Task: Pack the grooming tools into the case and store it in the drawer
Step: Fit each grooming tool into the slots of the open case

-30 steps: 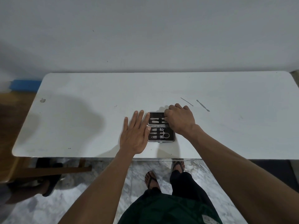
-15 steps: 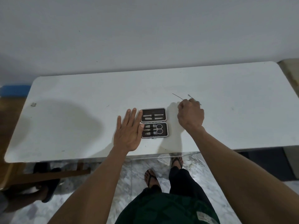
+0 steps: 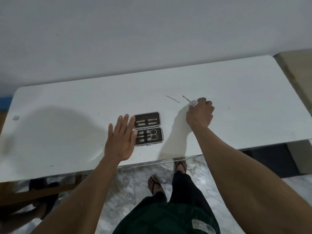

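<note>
Steel tools fill most slots of the open case [image 3: 148, 128] on the white table [image 3: 67, 105]. I hold my left hand [image 3: 120, 141] flat, fingers spread, against its left edge. My right hand [image 3: 200, 114] pinches a thin pick [image 3: 189, 100]; another thin tool [image 3: 172, 99] lies just beside it. Packing is under way; next I judge the pick needs seating in a free slot.

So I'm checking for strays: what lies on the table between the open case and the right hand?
Head view: only bare white table and the hand's shadow between the case and the right hand.

One open case [image 3: 148, 128], two loose slim metal tools [image 3: 172, 99] on one counter [image 3: 67, 105], two hands [image 3: 120, 139].
</note>
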